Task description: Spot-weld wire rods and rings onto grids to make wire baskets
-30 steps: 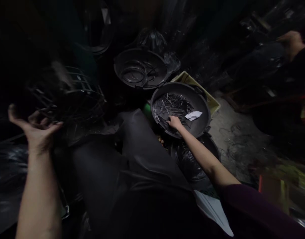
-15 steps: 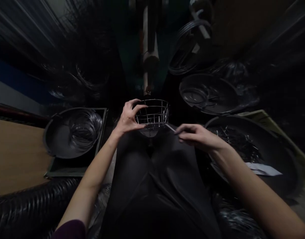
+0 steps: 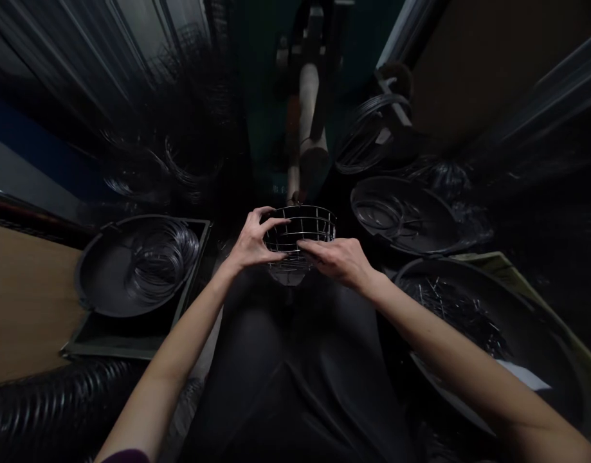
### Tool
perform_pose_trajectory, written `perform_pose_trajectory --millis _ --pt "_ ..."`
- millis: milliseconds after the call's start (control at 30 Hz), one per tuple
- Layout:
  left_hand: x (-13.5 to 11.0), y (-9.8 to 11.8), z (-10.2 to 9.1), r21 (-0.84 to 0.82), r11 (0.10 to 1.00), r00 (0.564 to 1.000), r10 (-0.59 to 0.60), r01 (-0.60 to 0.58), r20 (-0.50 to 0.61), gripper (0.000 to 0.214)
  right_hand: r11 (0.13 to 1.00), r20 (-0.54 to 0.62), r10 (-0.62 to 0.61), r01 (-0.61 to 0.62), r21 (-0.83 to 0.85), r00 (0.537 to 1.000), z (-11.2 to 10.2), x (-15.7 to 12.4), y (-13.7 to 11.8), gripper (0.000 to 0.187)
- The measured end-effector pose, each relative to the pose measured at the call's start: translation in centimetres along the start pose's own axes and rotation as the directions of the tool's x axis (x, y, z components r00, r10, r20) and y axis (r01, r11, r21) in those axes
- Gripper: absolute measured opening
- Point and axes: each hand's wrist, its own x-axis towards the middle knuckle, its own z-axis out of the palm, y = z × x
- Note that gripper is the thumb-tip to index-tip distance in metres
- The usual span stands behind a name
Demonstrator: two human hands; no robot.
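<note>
A round wire basket [image 3: 301, 226] of thin metal bars sits in front of me, below the nose of a machine. My left hand [image 3: 254, 241] is closed around its left side, thumb low at the front and fingers over the bars. My right hand [image 3: 336, 257] is at the front right of the basket, its fingers pinched together against the lower bars. The short metal wire it carried is now mostly hidden by the fingers and basket. Dark cloth covers my lap [image 3: 295, 360] underneath.
The machine arm [image 3: 312, 116] reaches down behind the basket. A dark basin [image 3: 102, 263] with coiled wire is at left. On the right are a basin [image 3: 435, 225] with wire rings and a larger basin [image 3: 531, 328] with short wire pieces. Ribbed black rings [image 3: 58, 399] lie lower left.
My right hand has moved left and inward, bringing the short wire from beside the basket to its front. My left hand keeps its hold. The view has shifted slightly.
</note>
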Motion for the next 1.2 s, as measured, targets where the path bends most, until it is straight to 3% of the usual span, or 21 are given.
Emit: perform_pose_trajectory --millis 267,500,700,900,1067,1200 --pt "0.2 0.5 0.2 0.015 1.0 1.0 0.007 -0.007 -0.02 0.068 0.993 -0.03 -0.077 0.073 -0.097 0.997 -0.3 0.4 0.7 0.037" --pt "0.4 0.2 0.2 -0.014 1.0 1.0 0.027 -0.027 -0.009 0.068 0.997 -0.034 -0.048 0.046 -0.067 0.998 -0.5 0.6 0.3 0.033" --pt "0.1 -0.1 0.9 -0.084 0.996 0.999 -0.03 0.026 -0.042 0.068 0.986 -0.135 -0.138 0.122 -0.117 0.981 -0.3 0.7 0.7 0.03" --pt "2.3 -1.1 0.5 -0.102 0.995 0.999 -0.024 0.019 -0.045 0.066 0.981 -0.154 -0.093 0.064 -0.185 0.984 -0.6 2.5 1.5 0.03" --pt "3.0 -1.5 0.2 -0.091 0.996 0.999 -0.026 0.024 -0.019 0.067 0.987 -0.112 -0.062 0.044 -0.154 0.992 -0.7 3.1 1.6 0.031" --pt "3.0 -1.8 0.4 -0.095 0.995 1.0 0.007 -0.009 -0.03 0.067 0.995 -0.166 -0.025 0.007 -0.103 0.986 -0.2 2.7 1.7 0.029"
